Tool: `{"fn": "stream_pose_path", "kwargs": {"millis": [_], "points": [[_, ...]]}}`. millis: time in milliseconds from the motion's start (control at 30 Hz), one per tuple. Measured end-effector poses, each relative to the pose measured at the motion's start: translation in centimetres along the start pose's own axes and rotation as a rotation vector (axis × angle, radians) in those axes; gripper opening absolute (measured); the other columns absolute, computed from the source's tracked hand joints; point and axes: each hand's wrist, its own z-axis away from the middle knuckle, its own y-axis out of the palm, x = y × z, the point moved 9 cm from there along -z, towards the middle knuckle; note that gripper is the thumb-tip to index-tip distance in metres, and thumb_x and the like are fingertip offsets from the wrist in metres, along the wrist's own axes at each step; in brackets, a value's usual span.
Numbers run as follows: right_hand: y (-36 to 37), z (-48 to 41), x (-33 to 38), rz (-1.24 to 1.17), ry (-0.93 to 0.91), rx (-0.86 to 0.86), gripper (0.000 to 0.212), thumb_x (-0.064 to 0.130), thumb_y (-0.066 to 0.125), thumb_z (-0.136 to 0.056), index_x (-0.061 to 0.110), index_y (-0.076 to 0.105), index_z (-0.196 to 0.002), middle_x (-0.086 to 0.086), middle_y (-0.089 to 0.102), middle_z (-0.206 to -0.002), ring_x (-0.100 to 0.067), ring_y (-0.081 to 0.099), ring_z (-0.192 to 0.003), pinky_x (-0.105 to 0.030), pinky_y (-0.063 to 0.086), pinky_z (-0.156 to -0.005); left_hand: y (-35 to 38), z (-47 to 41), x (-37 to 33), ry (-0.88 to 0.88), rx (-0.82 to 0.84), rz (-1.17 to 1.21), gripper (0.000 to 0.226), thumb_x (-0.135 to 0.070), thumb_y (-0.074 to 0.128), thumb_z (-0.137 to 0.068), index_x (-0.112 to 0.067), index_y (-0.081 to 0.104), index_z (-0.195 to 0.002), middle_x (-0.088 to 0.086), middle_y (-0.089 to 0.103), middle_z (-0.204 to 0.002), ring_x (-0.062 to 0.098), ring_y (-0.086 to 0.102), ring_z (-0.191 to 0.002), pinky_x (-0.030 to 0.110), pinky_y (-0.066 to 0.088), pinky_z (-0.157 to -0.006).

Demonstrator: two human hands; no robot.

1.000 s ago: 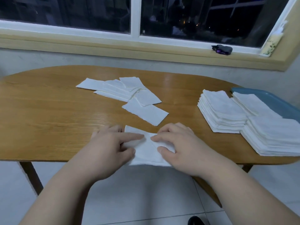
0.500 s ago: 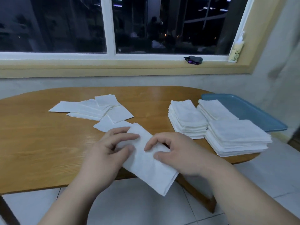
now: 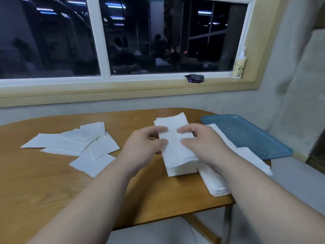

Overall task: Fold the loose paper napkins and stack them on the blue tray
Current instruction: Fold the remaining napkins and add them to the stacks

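A folded white napkin [image 3: 173, 140] is held flat over the left stack of folded napkins [image 3: 179, 164] on the wooden table. My left hand [image 3: 144, 147] pinches its left edge between thumb and fingers. My right hand [image 3: 202, 143] pinches its right edge the same way. Whether the napkin touches the stack below I cannot tell. A second folded stack [image 3: 216, 184] lies to the right, partly under my right forearm, beside the blue tray [image 3: 249, 131]. Several loose unfolded napkins [image 3: 73, 143] lie spread out on the left of the table.
The oval wooden table [image 3: 44, 187] stands under a window sill holding a small dark object [image 3: 194, 78] and a pump bottle [image 3: 239, 66]. The blue tray overhangs the table's right end, close to the wall. A curtain hangs at the far right.
Both hands lifted the folded napkin from the table's front edge and carried it right and away, over the left stack. The view has also turned right.
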Motion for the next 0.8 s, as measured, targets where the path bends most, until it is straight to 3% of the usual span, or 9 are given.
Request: {"fn": "stream_pose_path", "kwargs": {"millis": [100,167,300,367,433,567,667,800], "points": [[-0.4,-2.5,-0.8,0.181,0.021,0.001,0.034,0.018,0.059,-0.089,0.038,0.065,-0.117,0.017,0.059,-0.099,-0.004,0.056,-0.071,-0.02,0.041,-0.056,0.5,-3.1,0.0,0.003,-0.011,-0.106,0.031,-0.013,0.07,-0.084,-0.028,0.07,-0.111,0.0,0.067,-0.084,0.025,0.071,-0.085,0.04,0.059,-0.084],[-0.2,-3.8,-1.2,0.305,0.034,0.017,0.036,0.017,0.055,-0.089,0.038,0.063,-0.117,0.012,0.06,-0.099,-0.008,0.055,-0.065,-0.022,0.039,-0.052,1.0,-4.5,0.3,-0.001,-0.002,-0.202,0.033,-0.013,0.068,-0.085,-0.026,0.069,-0.114,-0.002,0.063,-0.081,0.023,0.071,-0.084,0.038,0.058,-0.085],[1.2,-5.6,-2.1,0.602,0.017,0.086,0.038,0.019,0.053,-0.092,0.037,0.061,-0.124,0.004,0.048,-0.134,-0.019,0.061,-0.091,-0.028,0.047,-0.067,2.1,-6.3,1.4,-0.007,0.004,-0.323,0.037,-0.012,0.066,-0.085,-0.025,0.067,-0.12,-0.006,0.062,-0.076,0.02,0.069,-0.078,0.035,0.058,-0.075],[1.7,-6.0,-2.7,0.733,0.03,0.107,0.034,0.021,0.052,-0.093,0.035,0.06,-0.123,0.001,0.04,-0.132,-0.023,0.061,-0.091,-0.033,0.052,-0.075,2.6,-6.7,2.4,-0.012,0.018,-0.421,0.04,-0.014,0.065,-0.084,-0.027,0.066,-0.122,-0.01,0.065,-0.081,0.01,0.066,-0.074,0.021,0.049,-0.061],[1.6,-6.0,-2.6,0.802,0.028,0.082,0.026,0.022,0.052,-0.094,0.031,0.061,-0.117,-0.001,0.037,-0.125,-0.025,0.059,-0.086,-0.037,0.055,-0.077,3.0,-6.7,3.1,-0.007,0.038,-0.537,0.038,-0.019,0.065,-0.086,-0.03,0.065,-0.122,-0.011,0.067,-0.094,0.001,0.061,-0.075,0.012,0.041,-0.058],[1.3,-4.7,-0.7,0.811,-0.061,-0.003,0.022,0.023,0.051,-0.094,0.028,0.06,-0.114,0.001,0.039,-0.123,-0.025,0.057,-0.09,-0.036,0.052,-0.075,1.7,-6.0,2.8,0.031,-0.036,-0.572,0.031,-0.035,0.062,-0.09,-0.033,0.066,-0.121,-0.011,0.049,-0.121,0.003,0.054,-0.085,0.02,0.038,-0.067],[2.6,-2.8,1.1,0.702,-0.146,-0.022,0.017,0.026,0.051,-0.094,0.033,0.062,-0.105,0.008,0.045,-0.116,-0.02,0.056,-0.09,-0.035,0.051,-0.075,-0.6,-4.2,2.4,0.058,-0.106,-0.533,0.022,-0.042,0.059,-0.09,-0.038,0.067,-0.111,-0.012,0.049,-0.116,-0.001,0.055,-0.081,0.017,0.038,-0.062],[7.9,0.2,3.5,0.603,-0.263,0.069,0.015,0.03,0.051,-0.093,0.033,0.066,-0.096,0.014,0.049,-0.096,-0.012,0.056,-0.084,-0.031,0.049,-0.072,-5.5,1.0,4.0,0.015,-0.183,-0.488,0.008,-0.039,0.061,-0.086,-0.042,0.066,-0.092,-0.017,0.057,-0.108,-0.001,0.059,-0.082,0.024,0.043,-0.075]]}}
